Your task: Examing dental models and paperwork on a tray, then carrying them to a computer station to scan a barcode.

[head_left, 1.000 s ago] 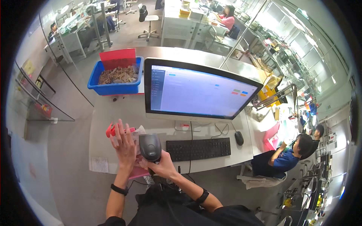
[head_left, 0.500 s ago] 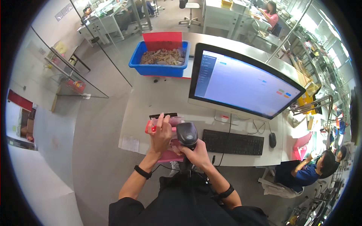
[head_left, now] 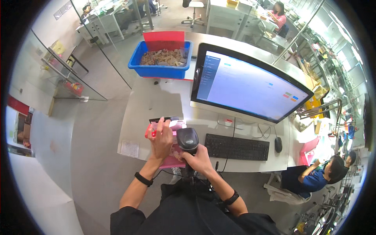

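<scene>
My right hand point(head_left: 199, 159) is wrapped around the grip of a black barcode scanner point(head_left: 187, 139), its head just right of my left hand. My left hand point(head_left: 161, 143) has bent fingers on a pink-and-white printed slip point(head_left: 178, 124); its thumb is mostly hidden. Under both hands lies a pink tray point(head_left: 172, 161), largely covered by them. A red piece point(head_left: 149, 131) shows beside my left fingers, its kind unclear. Behind the slip is a flat dark object point(head_left: 156, 120).
A monitor point(head_left: 250, 84) stands beyond a black keyboard point(head_left: 237, 147) and mouse point(head_left: 278, 145). A blue bin point(head_left: 160, 71) of small packets sits at the back left. A paper note point(head_left: 130, 149) lies near the left table edge. A seated person point(head_left: 319, 176) works at right.
The view has shifted slightly, moving everything a little left. The slip by my left fingers now shows a lighter, printed face. My right hand still holds the barcode scanner.
</scene>
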Tool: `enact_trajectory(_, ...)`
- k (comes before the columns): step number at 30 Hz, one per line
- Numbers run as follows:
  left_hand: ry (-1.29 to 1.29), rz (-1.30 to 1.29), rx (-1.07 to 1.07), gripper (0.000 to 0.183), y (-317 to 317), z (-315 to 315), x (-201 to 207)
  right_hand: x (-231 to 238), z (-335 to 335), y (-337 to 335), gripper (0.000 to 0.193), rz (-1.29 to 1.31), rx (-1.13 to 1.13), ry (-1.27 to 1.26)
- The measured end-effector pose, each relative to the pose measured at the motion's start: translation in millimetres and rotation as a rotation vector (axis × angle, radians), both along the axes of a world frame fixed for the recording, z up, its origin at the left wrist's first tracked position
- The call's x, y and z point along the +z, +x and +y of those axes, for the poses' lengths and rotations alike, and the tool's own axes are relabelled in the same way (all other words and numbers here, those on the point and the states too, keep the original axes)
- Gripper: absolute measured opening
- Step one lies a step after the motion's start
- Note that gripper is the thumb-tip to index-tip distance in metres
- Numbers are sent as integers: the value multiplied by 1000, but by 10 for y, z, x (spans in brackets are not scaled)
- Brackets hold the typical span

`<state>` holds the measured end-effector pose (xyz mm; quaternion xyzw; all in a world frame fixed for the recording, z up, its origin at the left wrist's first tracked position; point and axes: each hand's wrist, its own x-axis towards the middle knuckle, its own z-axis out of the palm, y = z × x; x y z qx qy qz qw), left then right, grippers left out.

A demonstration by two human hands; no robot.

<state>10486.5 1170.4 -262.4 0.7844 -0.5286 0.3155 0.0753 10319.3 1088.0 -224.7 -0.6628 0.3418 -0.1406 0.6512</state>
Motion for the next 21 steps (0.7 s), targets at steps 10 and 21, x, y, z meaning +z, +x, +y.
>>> enact_trajectory(10, -13, -66, -34, 10, -27, 75, -169, 6, 2, -38, 27, -28, -17, 19)
enact_trajectory(21, -19, -34, -43, 9, -139, 146, -188, 84, 44, -21, 32, -7, -24, -51)
